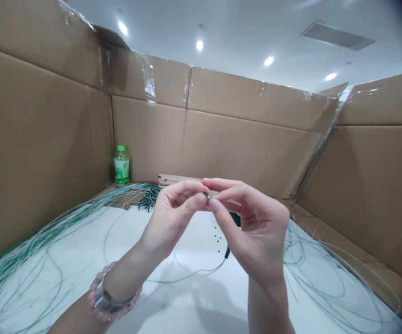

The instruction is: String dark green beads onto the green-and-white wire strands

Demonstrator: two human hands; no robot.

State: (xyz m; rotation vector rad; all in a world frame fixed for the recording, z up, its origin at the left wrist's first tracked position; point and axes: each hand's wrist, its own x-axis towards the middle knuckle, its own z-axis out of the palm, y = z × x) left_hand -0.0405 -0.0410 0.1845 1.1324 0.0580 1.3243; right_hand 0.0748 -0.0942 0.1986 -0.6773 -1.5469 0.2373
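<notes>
My left hand [173, 213] and my right hand [253, 227] meet above the white table [194, 297], fingertips pinched together on a tiny dark part [208, 196] at the end of a thin green wire. That wire [187, 277] hangs down from the hands to the table with a small black piece [226, 253] along it. A few tiny black beads [217, 239] lie on the table under the hands. My left wrist wears a pink bead bracelet [106, 297].
Bundles of thin green wires fan over the table at the left [48, 232] and the right [312, 269]. A green-capped bottle [121, 166] stands in the back left corner. Tall cardboard walls [249, 139] enclose the table on three sides.
</notes>
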